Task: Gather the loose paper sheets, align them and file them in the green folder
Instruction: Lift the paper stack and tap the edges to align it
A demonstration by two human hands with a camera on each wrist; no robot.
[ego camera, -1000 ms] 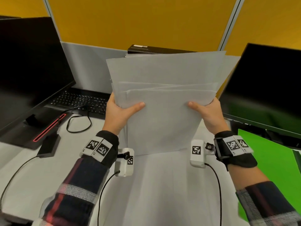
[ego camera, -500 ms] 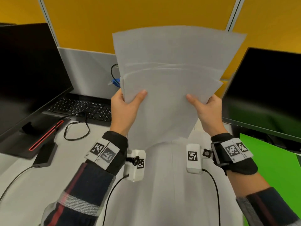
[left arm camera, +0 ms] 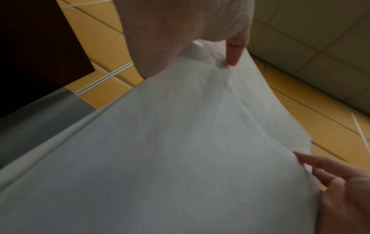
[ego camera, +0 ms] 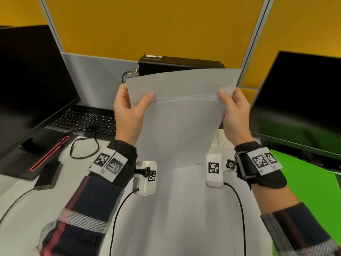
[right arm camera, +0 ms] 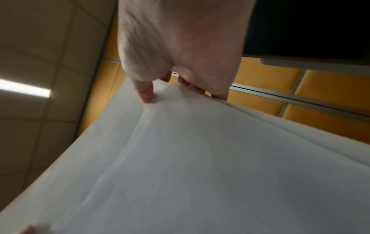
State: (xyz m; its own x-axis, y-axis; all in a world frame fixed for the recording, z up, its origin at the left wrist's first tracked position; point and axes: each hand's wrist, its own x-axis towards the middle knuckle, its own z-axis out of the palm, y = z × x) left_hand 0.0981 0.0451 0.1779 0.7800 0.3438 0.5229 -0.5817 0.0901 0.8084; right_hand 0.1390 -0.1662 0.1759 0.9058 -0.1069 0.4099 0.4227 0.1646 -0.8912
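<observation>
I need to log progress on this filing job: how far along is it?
Gathered: both hands, left hand and right hand, pinch the paper sheets upright on the desk. In hand: aligning, since the top edges are still stepped. Left: filing them in the green folder, lying at the right.

Office cubicle: monitors (ego camera: 31,85), keyboard (ego camera: 86,121), partitions (ego camera: 147,24)

Left hand (left arm camera: 180,36) thumb presses the paper sheets (left arm camera: 170,158); right hand (left arm camera: 344,190) grips opposite.
</observation>
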